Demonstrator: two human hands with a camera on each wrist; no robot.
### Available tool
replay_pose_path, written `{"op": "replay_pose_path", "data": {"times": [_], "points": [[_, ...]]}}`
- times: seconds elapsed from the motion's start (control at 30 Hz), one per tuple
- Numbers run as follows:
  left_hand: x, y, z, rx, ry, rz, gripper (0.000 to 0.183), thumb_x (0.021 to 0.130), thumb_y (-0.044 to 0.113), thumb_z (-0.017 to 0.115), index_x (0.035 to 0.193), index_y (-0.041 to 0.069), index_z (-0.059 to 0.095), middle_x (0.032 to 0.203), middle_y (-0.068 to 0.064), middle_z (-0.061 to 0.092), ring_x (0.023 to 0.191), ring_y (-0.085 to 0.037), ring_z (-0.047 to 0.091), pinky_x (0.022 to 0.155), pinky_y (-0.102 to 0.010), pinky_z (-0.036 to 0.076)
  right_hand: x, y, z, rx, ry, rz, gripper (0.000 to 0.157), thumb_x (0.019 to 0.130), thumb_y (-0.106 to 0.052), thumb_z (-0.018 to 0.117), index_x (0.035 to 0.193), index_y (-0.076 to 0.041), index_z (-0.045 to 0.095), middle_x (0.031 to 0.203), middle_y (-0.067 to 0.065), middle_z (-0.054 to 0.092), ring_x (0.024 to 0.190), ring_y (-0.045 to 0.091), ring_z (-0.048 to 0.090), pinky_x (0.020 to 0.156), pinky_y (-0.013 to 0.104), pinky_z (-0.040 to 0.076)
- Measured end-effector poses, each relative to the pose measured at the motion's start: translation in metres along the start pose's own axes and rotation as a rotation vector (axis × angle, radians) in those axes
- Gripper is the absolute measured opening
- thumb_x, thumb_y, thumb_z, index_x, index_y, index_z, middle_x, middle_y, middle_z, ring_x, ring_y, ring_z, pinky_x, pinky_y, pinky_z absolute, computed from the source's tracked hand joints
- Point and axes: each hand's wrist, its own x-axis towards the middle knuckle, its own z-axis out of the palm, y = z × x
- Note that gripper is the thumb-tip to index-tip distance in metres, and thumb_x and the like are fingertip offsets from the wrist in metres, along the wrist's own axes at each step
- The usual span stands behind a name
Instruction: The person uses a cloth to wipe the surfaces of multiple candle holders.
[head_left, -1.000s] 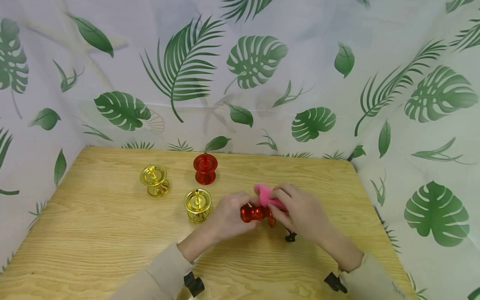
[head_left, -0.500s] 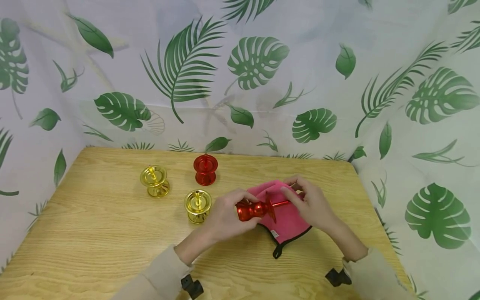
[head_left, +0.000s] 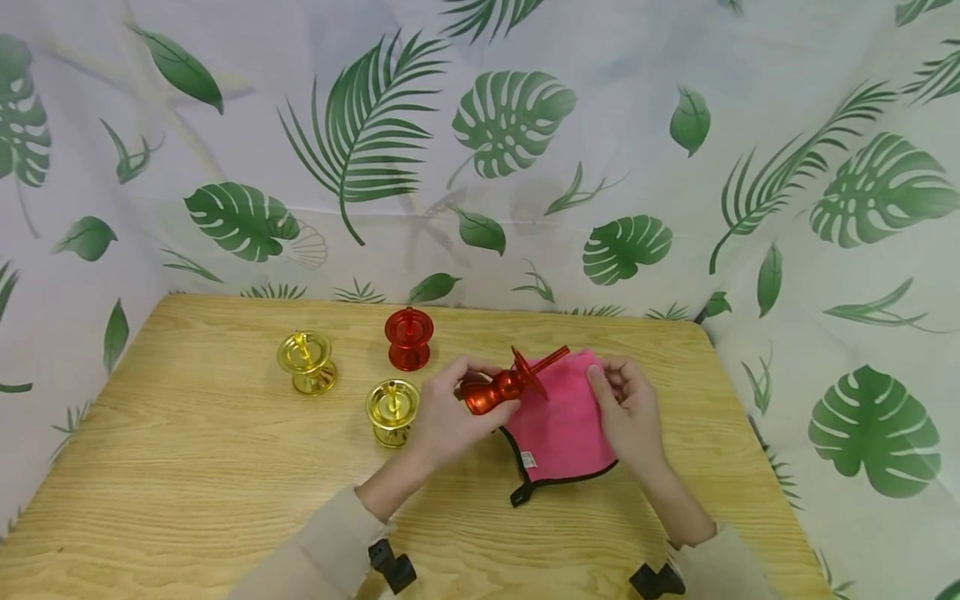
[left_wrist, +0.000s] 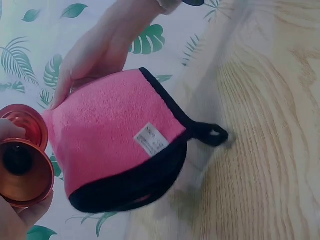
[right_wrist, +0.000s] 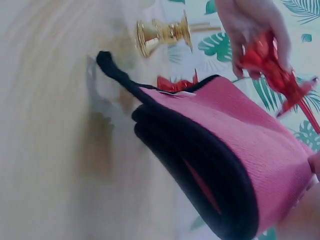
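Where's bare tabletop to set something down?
Free: table left of the leftmost gold holder; far right corner, beyond the pink cloth and right hand. Crowded: around the left hand, with the held red holder, nearer gold holder and standing red holder close by.

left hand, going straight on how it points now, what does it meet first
Probably the pink cloth held by the right hand: the red candlestick that the left hand holds overlaps it in the head view, though depth is unclear.
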Motion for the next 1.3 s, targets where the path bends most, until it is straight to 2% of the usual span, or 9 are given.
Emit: {"op": "replay_pose_path", "data": {"times": [0.13, 0.3, 0.47, 0.63, 0.73, 0.87, 1.0, 1.1, 1.3], "points": [[0.002, 0.003, 0.004, -0.006, 0.036, -0.035, 0.036, 0.074, 0.021, 0.083, 0.105, 0.017, 0.065, 0.101, -0.003, 0.070, 0.088, -0.016, 0.066, 0.073, -0.024, 0.057, -0.010, -0.001, 0.014, 0.055, 0.052, 0.054, 0.020, 0.099, -0.019, 0.054, 0.103, 0.000, 0.058, 0.076, -0.007, 0.061, 0.058, 0.004, 0.052, 0.051, 0.019, 0.045], [-0.001, 0.003, 0.010, -0.006, 0.013, -0.085, 0.038, 0.075, 0.021, 0.083, 0.106, 0.017, 0.062, 0.103, -0.002, 0.069, 0.088, -0.014, 0.066, 0.071, -0.023, 0.057, -0.017, -0.005, 0.024, 0.112, 0.089, 0.121, 0.023, 0.099, -0.024, 0.054, 0.105, -0.002, 0.058, 0.076, -0.007, 0.064, 0.059, 0.005, 0.053, 0.051, 0.019, 0.045], [-0.002, 0.004, 0.010, -0.005, -0.028, -0.113, 0.050, 0.074, 0.022, 0.084, 0.118, 0.017, 0.060, 0.104, 0.000, 0.067, 0.088, -0.013, 0.066, 0.075, -0.024, 0.056, -0.018, -0.005, 0.025, 0.127, 0.109, 0.147, 0.021, 0.099, -0.024, 0.055, 0.104, -0.004, 0.058, 0.077, -0.007, 0.064, 0.060, 0.004, 0.053, 0.051, 0.018, 0.045], [-0.001, 0.009, 0.006, 0.026, -0.103, -0.157, 0.062, 0.075, 0.026, 0.084, 0.130, 0.022, 0.055, 0.102, 0.002, 0.066, 0.087, -0.010, 0.066, 0.074, -0.024, 0.055, -0.018, -0.008, 0.023, 0.134, 0.108, 0.142, 0.021, 0.098, -0.025, 0.055, 0.104, -0.004, 0.059, 0.078, -0.005, 0.064, 0.061, 0.005, 0.054, 0.053, 0.018, 0.046], [0.001, 0.011, 0.004, 0.034, -0.149, -0.195, 0.066, 0.075, 0.029, 0.084, 0.133, 0.021, 0.053, 0.102, 0.002, 0.066, 0.086, -0.009, 0.064, 0.073, -0.024, 0.055, -0.019, -0.012, 0.020, 0.125, 0.115, 0.141, 0.022, 0.098, -0.025, 0.056, 0.106, -0.005, 0.059, 0.080, -0.006, 0.065, 0.062, 0.006, 0.055, 0.054, 0.018, 0.047], [0.002, 0.013, 0.005, -0.034, -0.190, -0.271, 0.068, 0.075, 0.030, 0.084, 0.133, 0.017, 0.052, 0.103, -0.001, 0.067, 0.086, -0.012, 0.063, 0.074, -0.027, 0.056, -0.020, -0.017, 0.017, 0.171, 0.116, 0.163, 0.024, 0.098, -0.026, 0.057, 0.109, -0.005, 0.059, 0.084, -0.006, 0.068, 0.067, 0.006, 0.060, 0.058, 0.019, 0.051], [0.003, 0.011, 0.007, -0.118, -0.188, -0.346, 0.065, 0.075, 0.029, 0.083, 0.132, 0.016, 0.053, 0.105, -0.004, 0.067, 0.087, -0.014, 0.063, 0.074, -0.028, 0.055, -0.022, -0.020, 0.019, 0.242, 0.097, 0.218, 0.030, 0.096, -0.026, 0.060, 0.116, -0.004, 0.060, 0.095, -0.004, 0.071, 0.079, 0.007, 0.068, 0.067, 0.021, 0.057], [0.003, 0.009, 0.008, -0.150, -0.175, -0.369, 0.064, 0.076, 0.029, 0.083, 0.131, 0.015, 0.054, 0.107, -0.005, 0.066, 0.088, -0.015, 0.063, 0.076, -0.027, 0.055, -0.026, -0.021, 0.022, 0.265, 0.084, 0.238, 0.033, 0.093, -0.025, 0.064, 0.119, -0.004, 0.060, 0.102, -0.003, 0.070, 0.087, 0.009, 0.071, 0.072, 0.023, 0.059], [0.005, 0.008, 0.008, -0.186, -0.156, -0.389, 0.062, 0.076, 0.028, 0.083, 0.129, 0.015, 0.055, 0.110, -0.007, 0.066, 0.088, -0.015, 0.062, 0.077, -0.026, 0.054, -0.035, -0.019, 0.032, 0.255, 0.102, 0.146, 0.030, 0.092, -0.016, 0.066, 0.117, -0.001, 0.061, 0.102, 0.000, 0.069, 0.088, 0.010, 0.071, 0.071, 0.023, 0.059]]}}
